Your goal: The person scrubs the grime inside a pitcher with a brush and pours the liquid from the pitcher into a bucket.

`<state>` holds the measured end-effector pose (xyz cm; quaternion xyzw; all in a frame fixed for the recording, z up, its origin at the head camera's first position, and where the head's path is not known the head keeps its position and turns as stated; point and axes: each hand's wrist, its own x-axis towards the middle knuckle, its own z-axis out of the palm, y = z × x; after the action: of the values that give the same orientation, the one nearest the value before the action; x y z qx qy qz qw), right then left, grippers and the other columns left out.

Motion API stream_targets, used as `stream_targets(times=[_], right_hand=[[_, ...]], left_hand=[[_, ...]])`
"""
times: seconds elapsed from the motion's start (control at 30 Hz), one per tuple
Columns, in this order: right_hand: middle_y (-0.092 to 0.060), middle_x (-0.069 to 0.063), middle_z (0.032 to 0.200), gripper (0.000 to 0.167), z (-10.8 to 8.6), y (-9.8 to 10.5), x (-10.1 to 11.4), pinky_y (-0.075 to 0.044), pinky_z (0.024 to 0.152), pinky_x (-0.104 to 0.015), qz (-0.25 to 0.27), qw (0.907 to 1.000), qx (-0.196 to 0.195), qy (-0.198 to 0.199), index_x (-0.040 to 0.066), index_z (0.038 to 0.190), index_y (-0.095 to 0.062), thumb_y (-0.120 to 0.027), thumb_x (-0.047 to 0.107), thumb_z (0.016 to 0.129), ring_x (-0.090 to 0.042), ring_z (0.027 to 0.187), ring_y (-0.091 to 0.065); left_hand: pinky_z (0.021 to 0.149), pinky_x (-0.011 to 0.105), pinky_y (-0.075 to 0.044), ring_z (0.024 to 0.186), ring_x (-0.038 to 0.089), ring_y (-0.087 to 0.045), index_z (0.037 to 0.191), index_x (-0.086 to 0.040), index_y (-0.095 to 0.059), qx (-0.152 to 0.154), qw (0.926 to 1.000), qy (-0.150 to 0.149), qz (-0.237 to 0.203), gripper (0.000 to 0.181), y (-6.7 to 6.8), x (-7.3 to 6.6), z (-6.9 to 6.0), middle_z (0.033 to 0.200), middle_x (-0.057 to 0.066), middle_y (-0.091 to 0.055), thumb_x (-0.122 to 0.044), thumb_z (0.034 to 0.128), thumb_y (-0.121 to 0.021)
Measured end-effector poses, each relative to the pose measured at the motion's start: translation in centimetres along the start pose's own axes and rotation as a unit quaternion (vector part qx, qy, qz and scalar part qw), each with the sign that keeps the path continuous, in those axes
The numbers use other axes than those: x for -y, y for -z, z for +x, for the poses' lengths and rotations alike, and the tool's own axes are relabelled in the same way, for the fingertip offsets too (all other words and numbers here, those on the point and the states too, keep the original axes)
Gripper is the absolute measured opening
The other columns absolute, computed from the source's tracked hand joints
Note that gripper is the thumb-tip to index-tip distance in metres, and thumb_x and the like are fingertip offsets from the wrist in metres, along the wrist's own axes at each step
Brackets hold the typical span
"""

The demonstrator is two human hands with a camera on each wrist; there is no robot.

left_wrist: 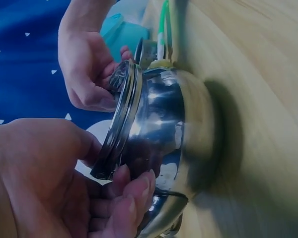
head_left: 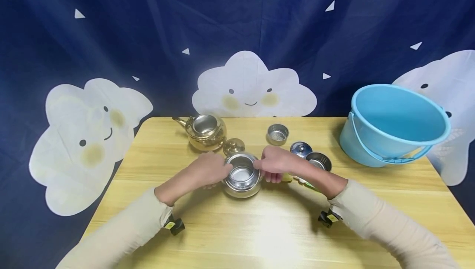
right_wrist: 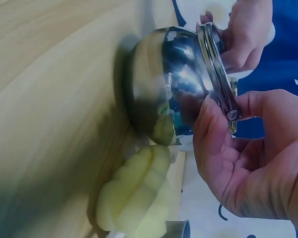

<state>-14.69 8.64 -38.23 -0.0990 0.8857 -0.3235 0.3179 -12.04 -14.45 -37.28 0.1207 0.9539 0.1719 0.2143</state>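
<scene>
A lidless silver teapot (head_left: 242, 190) stands on the table between both hands. My left hand (head_left: 211, 169) pinches its rim on the left side, thumb on top and fingertips below. On the opposite side my right hand (head_left: 278, 162) pinches the rim the same way, near a hinge of the handle. The metal handle (right_wrist: 217, 69) lies folded down around the opening. In the right wrist view a yellow sponge brush (right_wrist: 139, 191) lies close beside the teapot's body. The left hand hides much of the spout in the head view.
Behind stand a gold teapot (head_left: 208, 135) and its lid (head_left: 233, 146). A perforated strainer (head_left: 277, 134), a silver lid (head_left: 301, 149) and a second strainer (head_left: 322, 160) lie to the right. A blue bucket (head_left: 393, 125) stands at the table's right.
</scene>
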Motion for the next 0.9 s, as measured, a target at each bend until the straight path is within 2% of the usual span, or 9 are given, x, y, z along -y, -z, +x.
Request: stream_targets(times=[0.17, 0.3, 0.43, 0.7, 0.8, 0.9], right_hand=[[-0.069, -0.012, 0.064, 0.037, -0.2, 0.1, 0.0, -0.058, 0.052, -0.032, 0.017, 0.9996, 0.021, -0.004, -0.001, 0.076, -0.069, -0.060, 0.027, 0.099, -0.018, 0.049, -0.062], [-0.072, -0.014, 0.069, 0.036, -0.7, 0.7, 0.2, -0.061, 0.058, -0.036, 0.016, 0.9993, 0.033, 0.005, 0.001, 0.075, -0.067, -0.059, 0.027, 0.099, -0.020, 0.053, -0.066], [-0.074, -0.016, 0.075, 0.036, -1.1, 1.7, 0.3, -0.064, 0.065, -0.042, 0.025, 0.9990, 0.029, 0.020, 0.000, 0.077, -0.068, -0.057, 0.027, 0.099, -0.023, 0.060, -0.070], [-0.072, -0.015, 0.079, 0.029, -1.9, 4.2, -0.4, -0.063, 0.069, -0.040, 0.065, 0.9969, -0.042, 0.012, -0.002, 0.084, -0.068, -0.057, 0.023, 0.096, -0.026, 0.068, -0.072], [-0.072, -0.016, 0.081, 0.028, -2.5, 5.3, -0.7, -0.064, 0.073, -0.041, 0.069, 0.9955, -0.063, 0.015, -0.003, 0.088, -0.067, -0.056, 0.022, 0.096, -0.027, 0.069, -0.072], [-0.071, -0.015, 0.081, 0.029, -3.1, 6.6, -1.0, -0.063, 0.070, -0.037, 0.069, 0.9942, -0.080, 0.018, -0.004, 0.090, -0.067, -0.055, 0.021, 0.097, -0.023, 0.068, -0.070]], left_hand=[[0.036, 0.026, -0.045, 0.034, 0.015, -0.055, 0.069, -0.007, -0.067, 0.020, 0.9997, -0.003, 0.013, 0.047, 0.5, -0.3, -0.2, 0.050, 0.006, -0.063, -0.036, 0.1006, -0.049], [0.040, 0.030, -0.051, 0.037, 0.017, -0.058, 0.072, -0.005, -0.067, 0.038, 0.9992, 0.002, 0.009, 0.046, 1.4, -1.0, -0.5, 0.051, 0.006, -0.063, -0.037, 0.1009, -0.050], [0.046, 0.036, -0.057, 0.041, 0.020, -0.062, 0.073, -0.006, -0.064, 0.043, 0.9990, 0.009, -0.005, 0.042, 2.4, -1.7, -0.3, 0.055, 0.009, -0.065, -0.035, 0.1008, -0.051], [0.054, 0.037, -0.061, 0.051, 0.023, -0.070, 0.086, -0.005, -0.064, 0.048, 0.9982, -0.006, -0.035, 0.038, 4.8, -3.9, 1.5, 0.065, 0.012, -0.070, -0.034, 0.1039, -0.050], [0.056, 0.038, -0.062, 0.054, 0.024, -0.072, 0.088, -0.004, -0.063, 0.048, 0.9978, 0.001, -0.046, 0.037, 5.5, -5.0, 2.5, 0.068, 0.013, -0.072, -0.035, 0.1036, -0.049], [0.059, 0.039, -0.063, 0.058, 0.026, -0.074, 0.093, -0.005, -0.062, 0.051, 0.9968, 0.009, -0.061, 0.036, 6.1, -6.1, 3.7, 0.071, 0.015, -0.073, -0.037, 0.1036, -0.049]])
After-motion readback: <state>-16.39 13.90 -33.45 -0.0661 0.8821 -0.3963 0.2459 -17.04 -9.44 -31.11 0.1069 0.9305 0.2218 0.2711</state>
